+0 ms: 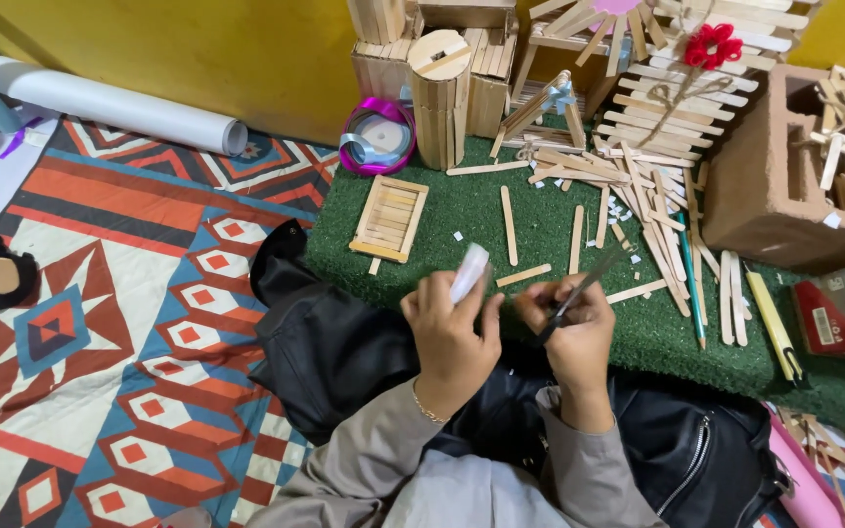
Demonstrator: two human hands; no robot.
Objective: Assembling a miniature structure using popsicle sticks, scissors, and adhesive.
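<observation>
Head view, single frame. Person seated on a patterned rug (100, 323), black jacket (344, 342) across the lap, working at the near edge of a green mat (462, 210).

Left hand (450, 337): fingers curled tight around a small white piece (469, 272), apparently a strip of tape or foam; its upper end sticks up and out past the fingertips, the lower end is hidden in the fist. Right hand (579, 332): fingers closed through the handles of scissors (584, 284), blades pointing up and to the right, over the mat. Whether the blades are parted I cannot tell; they are thin and partly blurred.

Position: the strip sits left of the scissors, near but apart from the blades. The two hands are just beside each other, knuckles almost meeting.

Risks, as judged:
- The strip stands free only above the fist. A cut taken low would bring the blades against the left fingertips.
- The strip looks soft. It may bend away from the blades instead of shearing, giving a ragged or skewed cut.
- A cut-off bit would drop onto the mat or jacket. White scraps (628, 210) already lie among the sticks (511, 225), so a new piece would be easy to lose.
- The scissor tips point toward the loose sticks and the stick frame (390, 217); a wide swing could scatter them.

Farther back: stick-built models (442, 83), ribbon spool (378, 137), paper roll (114, 103).
</observation>
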